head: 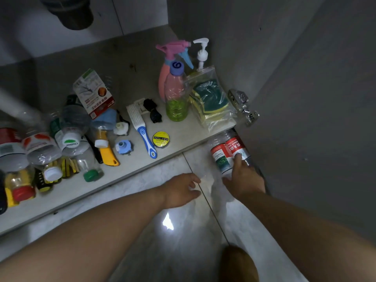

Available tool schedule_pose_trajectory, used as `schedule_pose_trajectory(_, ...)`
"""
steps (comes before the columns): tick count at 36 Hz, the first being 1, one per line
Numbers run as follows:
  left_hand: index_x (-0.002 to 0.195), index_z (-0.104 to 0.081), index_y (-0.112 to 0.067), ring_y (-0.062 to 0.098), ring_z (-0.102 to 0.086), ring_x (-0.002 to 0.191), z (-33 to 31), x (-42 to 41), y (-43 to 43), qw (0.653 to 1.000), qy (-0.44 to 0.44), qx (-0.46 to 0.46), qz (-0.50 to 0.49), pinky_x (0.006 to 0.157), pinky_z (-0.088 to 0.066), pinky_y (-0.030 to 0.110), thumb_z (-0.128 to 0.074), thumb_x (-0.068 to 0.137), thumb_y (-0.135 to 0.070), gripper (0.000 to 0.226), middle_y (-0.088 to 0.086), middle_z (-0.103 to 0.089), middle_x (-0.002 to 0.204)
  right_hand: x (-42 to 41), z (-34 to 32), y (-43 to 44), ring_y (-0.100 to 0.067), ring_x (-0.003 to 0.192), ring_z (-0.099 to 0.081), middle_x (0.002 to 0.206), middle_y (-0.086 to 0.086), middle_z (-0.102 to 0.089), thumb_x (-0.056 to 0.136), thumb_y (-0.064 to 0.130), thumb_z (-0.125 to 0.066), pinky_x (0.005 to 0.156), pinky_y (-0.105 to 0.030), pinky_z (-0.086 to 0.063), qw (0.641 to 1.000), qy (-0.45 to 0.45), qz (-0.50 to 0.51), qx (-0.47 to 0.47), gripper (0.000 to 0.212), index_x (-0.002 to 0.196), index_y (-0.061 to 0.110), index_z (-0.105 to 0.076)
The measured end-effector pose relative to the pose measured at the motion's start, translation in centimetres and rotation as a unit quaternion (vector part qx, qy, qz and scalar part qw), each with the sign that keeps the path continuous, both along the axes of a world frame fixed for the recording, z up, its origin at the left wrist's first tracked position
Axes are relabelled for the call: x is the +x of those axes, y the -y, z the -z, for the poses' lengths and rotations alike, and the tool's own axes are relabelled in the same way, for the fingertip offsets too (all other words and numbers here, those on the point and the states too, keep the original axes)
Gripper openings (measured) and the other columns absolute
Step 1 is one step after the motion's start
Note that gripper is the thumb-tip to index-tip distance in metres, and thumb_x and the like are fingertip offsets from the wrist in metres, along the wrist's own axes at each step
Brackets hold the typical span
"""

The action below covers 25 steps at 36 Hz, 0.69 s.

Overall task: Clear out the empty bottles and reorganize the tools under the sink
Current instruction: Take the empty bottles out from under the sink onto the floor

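A: Where are the hands?

B: The right hand (245,177) lies over the bottle (227,151), thumb out to one side and index finger straight along the red label. The other fingers are hidden behind it, so I cannot tell if it is a full grip. The left hand (181,190) hangs just beside it over the floor (142,200), with fingers loose and slightly curled and nothing in them.

A: And the bottle itself?

B: It is on its side on the floor, just in front of the shelf's (126,176) front right corner and close against the door (305,139).

A: How will it handle?

B: It is clear plastic and looks empty, so I'd judge it light and thin-walled. It would dent under a hard squeeze, and it is smooth enough to roll or slip. The labelled middle seems the best hold, with the fingers wrapped round and not pressing from above.

A: What else is nearby?

B: A bag of sponges (211,100) sits at the shelf's front right corner, with a hinge (242,106) beside it. Behind the bag are a pump (201,51), a sprayer (168,58) and a green-filled bottle (176,94). A tape roll (161,139) and a brush (145,139) lie near the front edge.

A: And further left?

B: There is a heap of bottles (61,143), tipped over and overlapping along the front edge. They look mostly empty, so much of the clearing is not yet done.
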<state>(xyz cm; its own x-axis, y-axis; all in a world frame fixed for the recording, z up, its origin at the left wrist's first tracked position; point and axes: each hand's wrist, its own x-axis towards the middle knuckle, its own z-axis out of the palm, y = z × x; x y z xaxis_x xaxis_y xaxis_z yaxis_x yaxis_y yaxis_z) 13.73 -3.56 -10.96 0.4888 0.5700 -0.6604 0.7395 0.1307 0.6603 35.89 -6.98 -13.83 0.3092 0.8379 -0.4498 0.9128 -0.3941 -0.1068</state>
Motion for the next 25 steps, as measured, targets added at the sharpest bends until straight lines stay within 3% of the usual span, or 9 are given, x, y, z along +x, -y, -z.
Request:
schedule_pose_trajectory(4, 0.126, -0.062, -0.019, 0.020, -0.065, 0.109, 0.0, -1.1, -0.9, 1.000, 0.009, 0.018, -0.024, 0.100, -0.051, 0.032, -0.066, 0.096, -0.024, 0.030, 0.006, -0.066, 0.117, 0.5, 0.3, -0.6, -0.037, 0.133, -0.048, 0.152, -0.015, -0.037, 0.094, 0.052, -0.060, 0.092, -0.048, -0.057, 0.993, 0.080, -0.085, -0.018, 0.082, 0.150, 0.024, -0.007)
schedule_pose_trajectory(10, 0.122, -0.064, -0.017, 0.020, -0.066, 0.105, -0.3, -2.1, -1.5, 0.999, 0.009, 0.046, -0.027, 0.095, -0.052, 0.030, -0.064, 0.096, -0.020, 0.026, 0.006, -0.067, 0.112, 0.1, -0.2, -0.9, -0.042, 0.143, -0.031, 0.158, -0.020, -0.018, 0.092, 0.028, -0.069, 0.096, -0.048, -0.055, 0.981, 0.134, -0.133, -0.051, 0.086, 0.154, 0.027, -0.010)
schedule_pose_trajectory(17, 0.120, -0.065, -0.018, 0.020, -0.066, 0.096, -2.3, -3.2, -1.7, 0.995, 0.006, 0.100, -0.001, 0.087, -0.051, 0.026, -0.061, 0.096, -0.016, 0.024, 0.004, -0.066, 0.108, -1.6, -1.8, -1.1, -0.039, 0.146, -0.027, 0.157, -0.018, -0.023, 0.092, 0.031, -0.068, 0.107, -0.046, -0.048, 0.974, 0.145, -0.165, -0.058, 0.074, 0.151, 0.016, -0.025)
schedule_pose_trajectory(19, 0.119, -0.066, -0.017, 0.017, -0.064, 0.090, -3.2, -3.8, -1.9, 0.992, 0.004, 0.128, 0.005, 0.079, -0.048, 0.016, -0.059, 0.096, -0.013, 0.024, 0.003, -0.066, 0.107, -2.3, -2.5, -1.7, -0.035, 0.138, -0.040, 0.149, -0.016, -0.036, 0.093, 0.031, -0.063, 0.103, -0.043, -0.050, 0.975, 0.128, -0.175, -0.041, 0.060, 0.145, 0.015, -0.037)
schedule_pose_trajectory(21, 0.118, -0.067, -0.018, 0.013, -0.062, 0.089, -4.3, -4.8, -2.4, 0.987, -0.009, 0.162, 0.012, 0.074, -0.044, 0.010, -0.056, 0.096, -0.012, 0.026, 0.001, -0.066, 0.107, -3.2, -3.3, -2.5, -0.027, 0.116, -0.059, 0.131, -0.010, -0.056, 0.095, 0.029, -0.056, 0.090, -0.038, -0.054, 0.980, 0.077, -0.184, -0.003, 0.035, 0.128, 0.017, -0.053)
schedule_pose_trajectory(23, 0.118, -0.067, -0.019, 0.014, -0.063, 0.096, -5.5, -6.3, -2.9, 0.977, -0.021, 0.208, 0.024, 0.082, -0.048, 0.014, -0.054, 0.096, -0.011, 0.027, -0.001, -0.066, 0.109, -4.5, -4.3, -3.2, -0.025, 0.093, -0.067, 0.108, -0.007, -0.068, 0.096, 0.029, -0.051, 0.078, -0.034, -0.056, 0.978, 0.023, -0.203, 0.027, 0.020, 0.108, 0.017, -0.061)
schedule_pose_trajectory(25, 0.115, -0.068, -0.019, 0.016, -0.063, 0.099, -6.4, -7.9, -3.6, 0.966, -0.022, 0.255, 0.019, 0.089, -0.051, 0.026, -0.054, 0.094, -0.010, 0.026, -0.001, -0.065, 0.109, -5.9, -5.1, -3.9, -0.027, 0.084, -0.068, 0.095, -0.006, -0.070, 0.095, 0.031, -0.049, 0.073, -0.034, -0.057, 0.973, -0.017, -0.227, 0.047, 0.019, 0.098, 0.018, -0.062)
